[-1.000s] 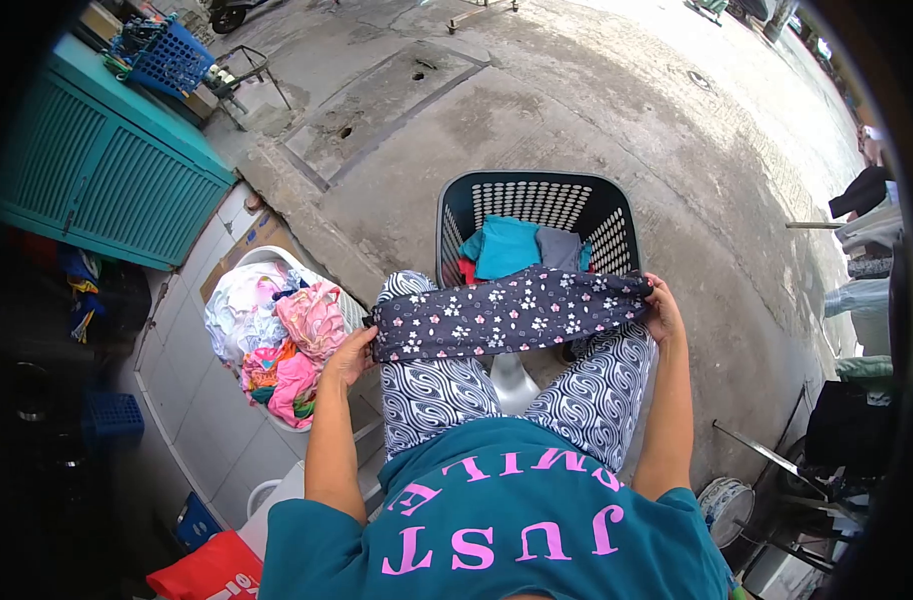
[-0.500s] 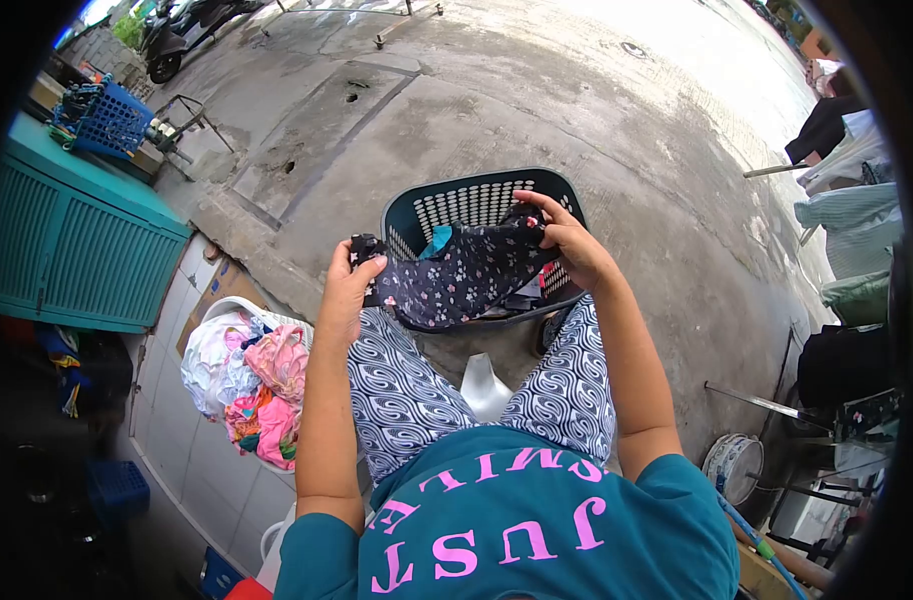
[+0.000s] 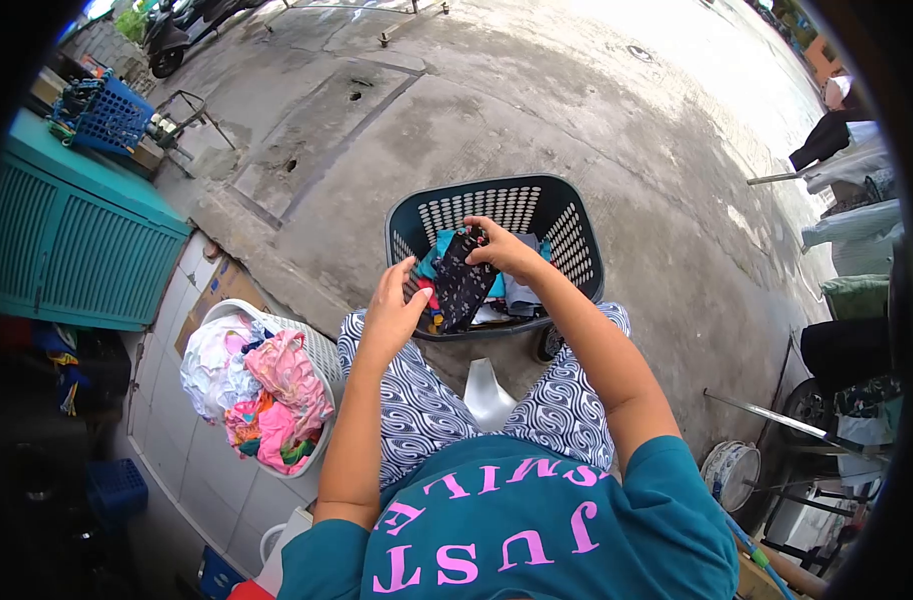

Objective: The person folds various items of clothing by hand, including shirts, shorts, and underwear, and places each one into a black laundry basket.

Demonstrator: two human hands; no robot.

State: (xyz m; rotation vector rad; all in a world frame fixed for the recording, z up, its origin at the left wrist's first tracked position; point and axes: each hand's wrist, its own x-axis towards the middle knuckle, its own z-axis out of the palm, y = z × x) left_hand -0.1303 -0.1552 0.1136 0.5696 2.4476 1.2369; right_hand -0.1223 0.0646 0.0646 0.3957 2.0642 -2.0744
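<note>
A black floral garment, now narrow and folded over, hangs from my right hand, whose thumb and fingers pinch its upper end. Below and around it is the dark green laundry basket, with turquoise, grey and red clothes inside. My left hand is just left of the garment, over the basket's near left rim. Its thumb and fingers are spread, with nothing visible between them.
To the left stands a white basket heaped with pink and white clothes. Beyond it is a teal louvred cabinet with a blue crate above. Clothes hang at the right, above a white bucket.
The floral garment was stretched wide between both hands; now it is folded narrow and held by my right hand. My left hand has let go, and my right hand has moved left.
</note>
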